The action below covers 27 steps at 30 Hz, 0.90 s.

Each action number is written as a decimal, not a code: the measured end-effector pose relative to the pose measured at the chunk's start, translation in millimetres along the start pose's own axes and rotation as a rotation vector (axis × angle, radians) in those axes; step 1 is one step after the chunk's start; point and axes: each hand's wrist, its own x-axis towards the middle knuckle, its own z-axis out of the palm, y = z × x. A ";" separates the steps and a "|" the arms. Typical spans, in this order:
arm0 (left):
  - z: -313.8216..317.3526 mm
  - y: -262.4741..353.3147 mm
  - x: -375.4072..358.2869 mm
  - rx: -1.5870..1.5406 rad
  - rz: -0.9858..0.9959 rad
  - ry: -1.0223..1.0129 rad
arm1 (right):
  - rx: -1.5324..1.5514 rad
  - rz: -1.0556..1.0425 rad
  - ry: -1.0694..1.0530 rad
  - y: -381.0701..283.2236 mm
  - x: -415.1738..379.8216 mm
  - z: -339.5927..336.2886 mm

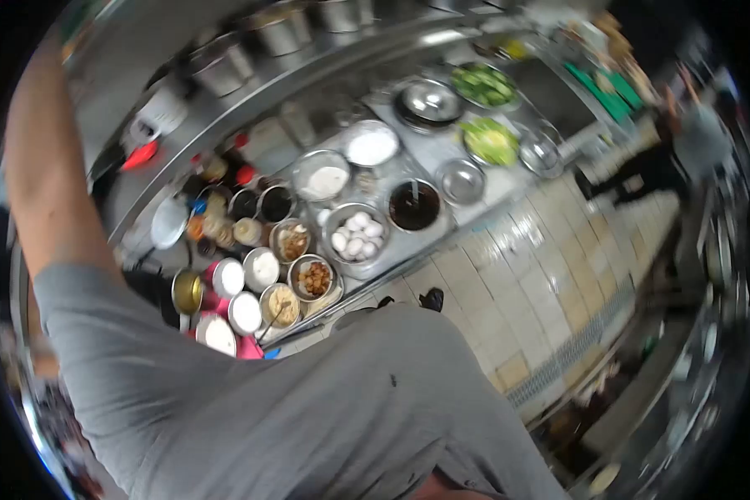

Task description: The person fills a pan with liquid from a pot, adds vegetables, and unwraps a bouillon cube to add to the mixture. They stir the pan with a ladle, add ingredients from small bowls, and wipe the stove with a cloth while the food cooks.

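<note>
My left arm (46, 167) reaches up along the left edge, and its hand is cut off by the dark rim of the picture. Neither my left nor my right hand shows. Beside and below the raised arm stands a steel counter with seasonings. A bowl of white eggs (357, 236) sits near the counter's front edge, next to a pot of dark sauce (414, 205). Closer to my body are a bowl of brown chunks (312, 278), a bowl of pale yellow paste (280, 306), a pot of yellow liquid (188, 292) and several bowls of white powder (245, 313).
Steel containers (218, 67) line a raised shelf. Lettuce (490, 142) and sliced green vegetables (483, 84) lie farther along, near a sink (558, 96) and green boards (604, 87). Another person (692, 150) stands on the tiled floor (508, 275) at the right.
</note>
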 end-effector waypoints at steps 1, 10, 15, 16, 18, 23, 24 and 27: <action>7.6 4.8 -12.1 -0.011 0.074 0.086 | 0.011 -0.007 0.027 -20.7 -23.8 11.5; 153.9 159.8 -303.5 -0.992 0.202 -0.191 | 0.618 -0.173 0.748 -335.1 -188.1 -9.5; 180.2 305.5 -516.6 -1.879 -0.258 -1.111 | 1.027 -0.536 0.903 -386.1 -283.5 -13.7; 165.1 319.5 -526.2 -1.899 -0.184 -1.178 | 0.983 -0.585 0.995 -385.9 -298.4 -5.4; 141.9 340.5 -538.9 -1.765 0.162 -1.223 | 0.953 -0.554 1.136 -375.7 -327.9 9.2; 77.5 418.1 -583.7 -1.475 0.993 -0.987 | 0.828 -0.364 1.394 -338.8 -408.5 44.1; 62.8 433.3 -601.4 -1.565 1.061 -1.014 | 0.888 -0.342 1.380 -322.5 -425.9 56.8; 22.4 469.5 -659.3 -1.653 0.963 -1.148 | 1.211 -0.510 1.349 -262.4 -466.0 105.1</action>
